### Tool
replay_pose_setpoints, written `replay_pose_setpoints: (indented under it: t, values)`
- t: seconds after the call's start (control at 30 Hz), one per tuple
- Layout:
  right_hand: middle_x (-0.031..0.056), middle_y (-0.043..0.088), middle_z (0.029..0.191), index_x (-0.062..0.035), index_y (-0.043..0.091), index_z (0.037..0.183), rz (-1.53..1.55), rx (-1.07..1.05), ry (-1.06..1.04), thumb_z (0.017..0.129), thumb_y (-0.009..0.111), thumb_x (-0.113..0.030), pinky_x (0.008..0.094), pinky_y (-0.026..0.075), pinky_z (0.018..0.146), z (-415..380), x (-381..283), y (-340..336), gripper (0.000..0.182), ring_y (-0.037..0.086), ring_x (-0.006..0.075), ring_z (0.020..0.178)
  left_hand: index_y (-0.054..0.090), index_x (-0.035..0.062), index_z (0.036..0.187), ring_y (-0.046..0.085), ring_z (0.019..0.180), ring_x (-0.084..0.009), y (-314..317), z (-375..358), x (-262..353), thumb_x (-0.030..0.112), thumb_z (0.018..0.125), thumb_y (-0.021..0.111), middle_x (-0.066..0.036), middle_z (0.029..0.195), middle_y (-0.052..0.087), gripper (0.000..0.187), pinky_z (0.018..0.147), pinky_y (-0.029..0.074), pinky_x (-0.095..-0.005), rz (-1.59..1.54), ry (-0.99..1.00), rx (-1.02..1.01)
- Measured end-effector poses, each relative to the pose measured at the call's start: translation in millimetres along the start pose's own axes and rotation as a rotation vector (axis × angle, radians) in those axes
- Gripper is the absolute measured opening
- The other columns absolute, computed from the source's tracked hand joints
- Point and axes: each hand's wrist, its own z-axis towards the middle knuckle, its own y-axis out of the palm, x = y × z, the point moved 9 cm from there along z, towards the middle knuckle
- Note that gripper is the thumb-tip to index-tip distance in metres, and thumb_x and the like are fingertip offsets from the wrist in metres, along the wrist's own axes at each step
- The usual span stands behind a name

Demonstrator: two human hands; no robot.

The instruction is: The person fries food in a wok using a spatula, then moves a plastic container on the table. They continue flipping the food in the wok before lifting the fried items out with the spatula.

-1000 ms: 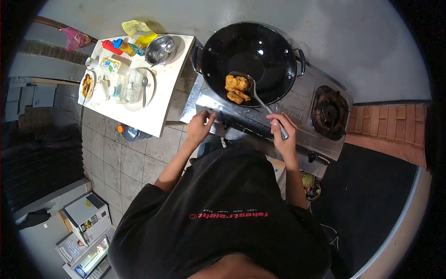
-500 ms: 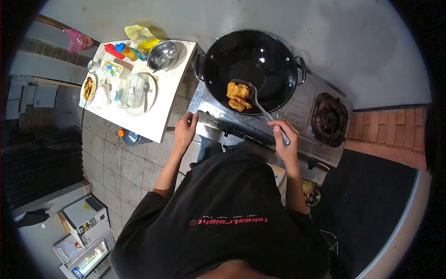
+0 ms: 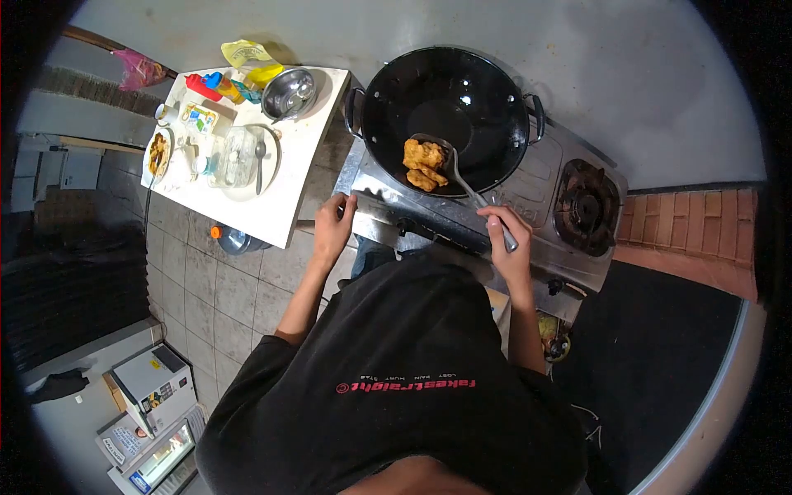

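My right hand [image 3: 506, 239] grips the handle of a metal ladle [image 3: 469, 188], whose head is over the near side of a large black wok [image 3: 445, 111]. Golden-brown fried pieces [image 3: 423, 162] lie in and against the ladle head. The wok stands on a steel gas stove [image 3: 528, 186]. My left hand [image 3: 335, 227] is held near the stove's left front corner, fingers bent with a gap between thumb and forefinger, and nothing visible in it.
A white table [image 3: 272, 216] at the left holds a metal bowl [image 3: 289, 93], a clear container [image 3: 237, 157] on a plate, sauce bottles and a plate of food [image 3: 157, 157]. An uncovered burner [image 3: 587, 206] is at the right. A water jug [image 3: 233, 239] stands on the floor.
The view has shifted slightly. My left thumb and forefinger look a little further apart. The ladle and fried pieces stay at the wok's near side.
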Motion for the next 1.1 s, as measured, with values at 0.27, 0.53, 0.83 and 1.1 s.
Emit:
replay_pose_setpoints:
  t: [0.27, 0.53, 0.83, 1.1]
  values:
    - [0.0124, 0.067, 0.087, 0.0006, 0.068, 0.098, 0.050, 0.017, 0.037, 0.098, 0.055, -0.009, 0.0316, 0.048, 0.075, -1.9, 11.2, -0.3, 0.016, 0.066, 0.0230, 0.080, 0.061, -0.0015, 0.082, 0.051, 0.056, -0.0132, -1.7, -4.1, 45.0, 0.020, 0.094, 0.070, -0.009, 0.064, 0.057, 0.026, 0.053, 0.040, -0.0322, -0.050, 0.100, 0.008]
    - [0.0075, 0.064, 0.082, -0.0001, 0.069, 0.098, 0.114, 0.010, 0.128, 0.098, 0.055, -0.011, 0.0286, 0.046, 0.067, -5.0, 29.7, 0.2, 0.017, 0.059, 0.0142, 0.070, 0.062, 0.0001, 0.085, 0.051, 0.057, -0.0113, 1.2, 1.8, 61.9, 0.017, 0.093, 0.071, -0.006, 0.066, 0.057, 0.021, 0.053, 0.040, -0.0289, -0.107, 0.137, 0.008]
    - [0.0028, 0.058, 0.080, 0.0002, 0.068, 0.103, 0.288, 0.040, 0.162, 0.101, 0.053, -0.011, 0.0253, 0.045, 0.067, -14.2, 42.1, 4.5, 0.019, 0.052, 0.0080, 0.065, 0.066, 0.0009, 0.095, 0.052, 0.062, -0.0125, -2.8, 15.2, 98.7, 0.009, 0.091, 0.070, -0.007, 0.081, 0.059, 0.010, 0.056, 0.043, -0.0295, -0.111, 0.248, 0.047]
    - [0.0022, 0.058, 0.080, -0.0001, 0.068, 0.103, 0.251, 0.030, 0.147, 0.101, 0.053, -0.011, 0.0248, 0.044, 0.065, -13.1, 40.1, 3.3, 0.019, 0.052, 0.0077, 0.065, 0.069, 0.0081, 0.103, 0.064, 0.074, -0.0260, 14.8, 54.8, 137.4, 0.012, 0.091, 0.070, -0.008, 0.100, 0.062, 0.013, 0.068, 0.052, -0.0383, 0.068, 0.394, -0.023]
